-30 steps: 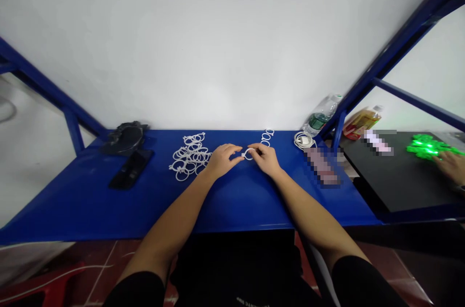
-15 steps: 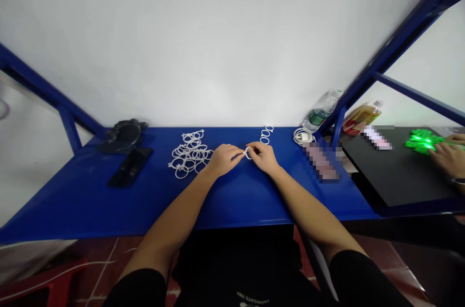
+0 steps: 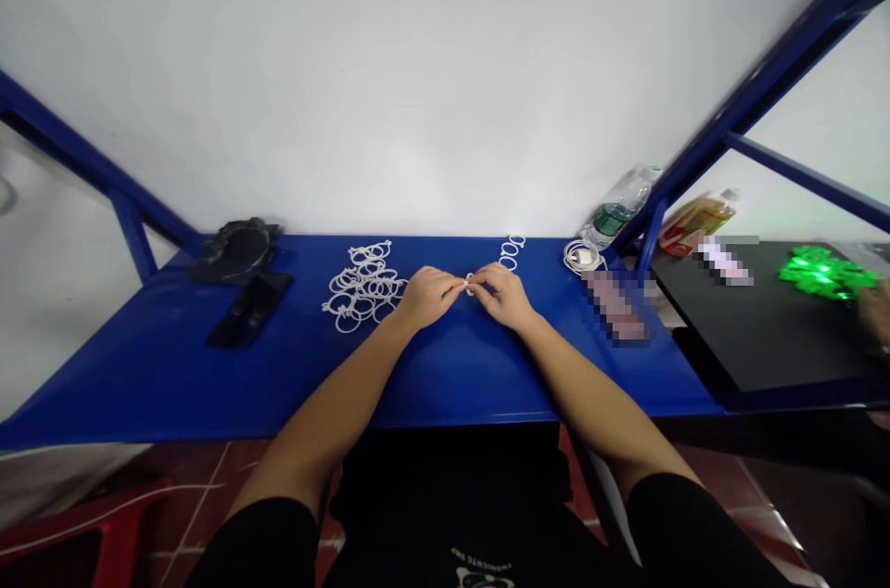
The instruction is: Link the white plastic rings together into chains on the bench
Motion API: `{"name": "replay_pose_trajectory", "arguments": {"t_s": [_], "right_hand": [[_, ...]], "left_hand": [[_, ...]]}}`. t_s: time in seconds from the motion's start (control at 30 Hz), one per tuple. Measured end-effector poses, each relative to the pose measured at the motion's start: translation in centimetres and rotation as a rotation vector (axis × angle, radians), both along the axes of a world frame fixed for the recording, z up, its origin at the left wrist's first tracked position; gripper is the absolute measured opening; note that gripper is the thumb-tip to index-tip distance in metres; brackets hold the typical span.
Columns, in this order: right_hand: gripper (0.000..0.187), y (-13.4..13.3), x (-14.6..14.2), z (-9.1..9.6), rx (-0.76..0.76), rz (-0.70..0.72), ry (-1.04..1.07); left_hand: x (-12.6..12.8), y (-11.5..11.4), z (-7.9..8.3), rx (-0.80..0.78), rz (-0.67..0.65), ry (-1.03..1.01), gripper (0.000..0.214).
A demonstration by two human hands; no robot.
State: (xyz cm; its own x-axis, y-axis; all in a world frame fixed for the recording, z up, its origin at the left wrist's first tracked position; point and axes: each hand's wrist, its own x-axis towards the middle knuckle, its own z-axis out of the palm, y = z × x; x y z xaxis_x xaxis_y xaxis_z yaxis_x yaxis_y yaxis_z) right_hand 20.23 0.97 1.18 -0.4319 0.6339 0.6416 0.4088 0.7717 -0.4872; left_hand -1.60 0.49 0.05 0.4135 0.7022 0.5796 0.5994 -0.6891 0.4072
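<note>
My left hand [image 3: 429, 294] and my right hand [image 3: 503, 293] meet at the middle of the blue table [image 3: 451, 365]. Both pinch a small white plastic ring [image 3: 471, 283] between their fingertips; most of it is hidden by the fingers. A loose pile of several white rings [image 3: 363, 286] lies just left of my left hand. A short row of joined white rings [image 3: 513, 249] lies behind my right hand, near the wall.
A black phone [image 3: 250, 309] and a dark crumpled object [image 3: 235, 249] lie at the left. A coiled white cable [image 3: 579, 256], a plastic water bottle [image 3: 620, 205] and a yellow bottle [image 3: 697, 220] stand at the right. Another person's hand [image 3: 877, 312] nears green glowing pieces [image 3: 824, 273] on a black table.
My fingers have closed tighter on the ring, which now shows less. The other person's hand has drawn back from the green pieces toward the right edge.
</note>
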Motion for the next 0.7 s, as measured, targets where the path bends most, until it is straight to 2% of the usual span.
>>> {"name": "replay_pose_trajectory", "arguments": {"t_s": [0.23, 0.37, 0.47, 0.53, 0.6, 0.7], "right_hand": [[0.017, -0.2, -0.2, -0.1, 0.058, -0.049, -0.011], [0.016, 0.6, 0.7, 0.1, 0.065, -0.200, -0.117], [0.012, 1.4, 1.9, 0.4, 0.015, -0.372, -0.195], [0.011, 1.8, 2.5, 0.5, -0.023, -0.445, -0.202], [0.012, 1.9, 2.6, 0.4, -0.055, -0.458, -0.184], [0.013, 1.5, 2.1, 0.1, -0.091, -0.371, -0.191]], "left_hand": [[0.3, 0.1, -0.1, 0.050, 0.023, 0.036, 0.025], [-0.5, 0.7, 0.0, 0.022, 0.111, 0.080, 0.025], [-2.3, 1.6, -0.1, -0.040, 0.275, 0.127, 0.028], [-4.0, 2.3, -0.3, -0.081, 0.437, 0.163, 0.028], [-5.6, 2.9, -0.5, -0.125, 0.621, 0.199, 0.031], [-7.5, 3.5, -0.6, -0.222, 0.821, 0.234, 0.040]]}}
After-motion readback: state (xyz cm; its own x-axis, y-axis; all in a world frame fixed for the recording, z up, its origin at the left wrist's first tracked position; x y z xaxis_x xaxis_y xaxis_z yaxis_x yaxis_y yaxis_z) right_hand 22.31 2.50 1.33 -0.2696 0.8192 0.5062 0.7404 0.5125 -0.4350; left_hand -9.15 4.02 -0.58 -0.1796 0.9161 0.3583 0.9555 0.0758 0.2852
